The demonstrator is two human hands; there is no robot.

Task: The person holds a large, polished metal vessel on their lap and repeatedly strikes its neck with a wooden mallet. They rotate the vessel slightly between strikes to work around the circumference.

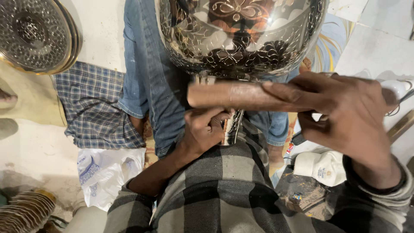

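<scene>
Right hand grip wrapped round wooden mallet, held level just under engraved metal bowl. Left hand grip pinching chisel, upright, tip against bowl's near side. Bowl centre, over lap. Second engraved dish far left on floor.

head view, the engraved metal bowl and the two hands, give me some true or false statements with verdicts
1. The right hand grips a brown wooden cylindrical handle. True.
2. The left hand rests flat on the white plastic bag. False: it holds a slim metal tool below the bowl, apart from the bag.
3. The shiny engraved metal bowl bears floral patterns. True.
4. The round perforated metal plate lies at the lower right. False: it is at the upper left.
5. The blue checked cloth lies left of the denim-clad legs. True.
</scene>
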